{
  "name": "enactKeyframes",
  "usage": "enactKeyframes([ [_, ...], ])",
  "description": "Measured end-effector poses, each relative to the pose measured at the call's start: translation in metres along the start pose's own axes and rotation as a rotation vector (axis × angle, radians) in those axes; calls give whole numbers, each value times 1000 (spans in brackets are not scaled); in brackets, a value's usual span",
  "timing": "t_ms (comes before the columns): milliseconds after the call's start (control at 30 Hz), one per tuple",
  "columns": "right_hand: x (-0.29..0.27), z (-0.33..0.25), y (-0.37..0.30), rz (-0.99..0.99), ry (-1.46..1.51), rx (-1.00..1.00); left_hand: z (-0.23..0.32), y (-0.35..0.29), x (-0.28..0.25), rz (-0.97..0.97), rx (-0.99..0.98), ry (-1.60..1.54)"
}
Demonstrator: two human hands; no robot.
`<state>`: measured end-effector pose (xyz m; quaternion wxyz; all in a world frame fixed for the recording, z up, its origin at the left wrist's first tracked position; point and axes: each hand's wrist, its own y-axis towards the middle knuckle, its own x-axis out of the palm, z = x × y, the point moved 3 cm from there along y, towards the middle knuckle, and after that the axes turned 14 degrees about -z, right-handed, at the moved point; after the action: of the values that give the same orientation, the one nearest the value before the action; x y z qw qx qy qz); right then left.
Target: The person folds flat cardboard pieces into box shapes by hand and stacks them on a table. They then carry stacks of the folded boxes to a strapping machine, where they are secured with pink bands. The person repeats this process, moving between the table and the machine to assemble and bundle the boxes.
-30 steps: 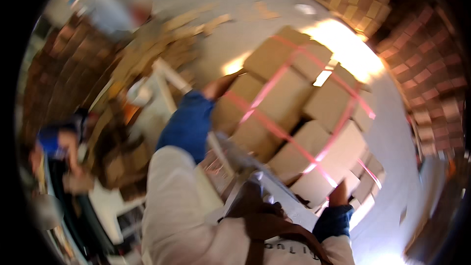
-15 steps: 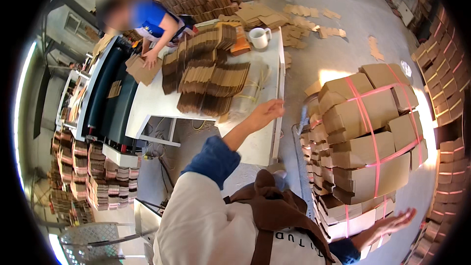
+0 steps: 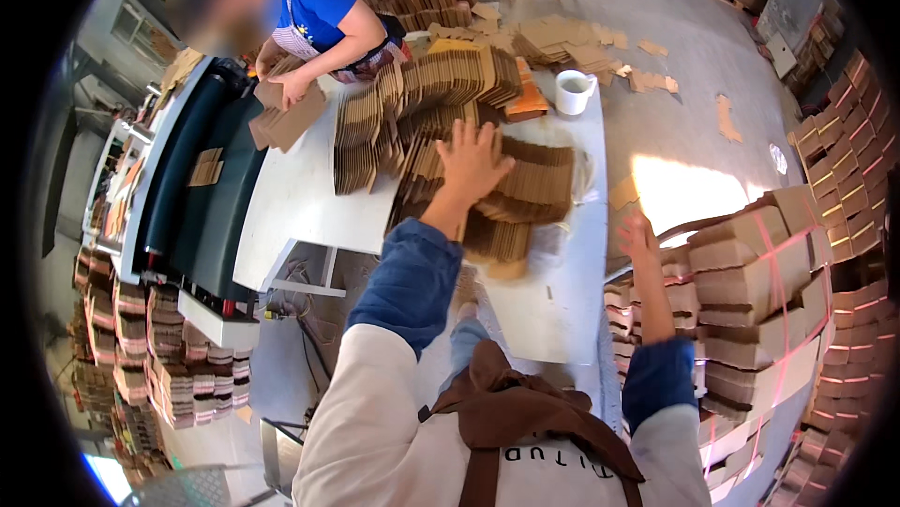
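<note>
Rows of folded brown cardboard pieces [image 3: 534,169] stand on edge on the white table in front of me. My left hand [image 3: 472,166] reaches over them with its fingers spread; it looks to rest on their tops, though contact is hard to tell. Beyond the table's right edge, my right hand [image 3: 640,237] is raised with nothing in it, its fingers stretched out and slightly blurred. Just right of that hand sits a big bundle of cardboard [image 3: 750,319] tied with pink strapping. Farther back on the table stands another row of cardboard pieces [image 3: 450,80].
Across the white table [image 3: 295,197], a person in blue [image 3: 333,19] handles cardboard beside a machine with a dark green belt [image 3: 211,216]. A white mug [image 3: 573,92] stands near the table's right edge, beside an orange packet [image 3: 527,91]. Cardboard scraps [image 3: 647,81] litter the floor.
My left hand has moved from over the table's right edge onto the cardboard rows. My right hand has come up and forward from beside the strapped bundle. The view has shifted.
</note>
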<state>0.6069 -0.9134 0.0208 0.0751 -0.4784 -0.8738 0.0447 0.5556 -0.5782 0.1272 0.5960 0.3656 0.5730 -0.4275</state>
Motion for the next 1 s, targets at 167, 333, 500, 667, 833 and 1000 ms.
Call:
enactKeyframes([
  [167, 112, 61, 161, -32, 187, 238, -101, 64, 38, -17, 162, -126],
  [333, 241, 5, 206, -133, -129, 150, -304, 82, 33, -1, 108, -674],
  [500, 293, 9, 248, -123, 2, 322, -400, 80, 89, -598, 264, -1250],
  [667, 236, 169, 253, -180, -400, 21, -418, 125, 105, -486, 565, -738],
  [833, 282, 175, 247, -237, 87, 87, -410, 112, 124, -331, 517, -708],
  [1000, 293, 132, 201, -296, 300, 78, -392, 26, 99, -343, 392, -912],
])
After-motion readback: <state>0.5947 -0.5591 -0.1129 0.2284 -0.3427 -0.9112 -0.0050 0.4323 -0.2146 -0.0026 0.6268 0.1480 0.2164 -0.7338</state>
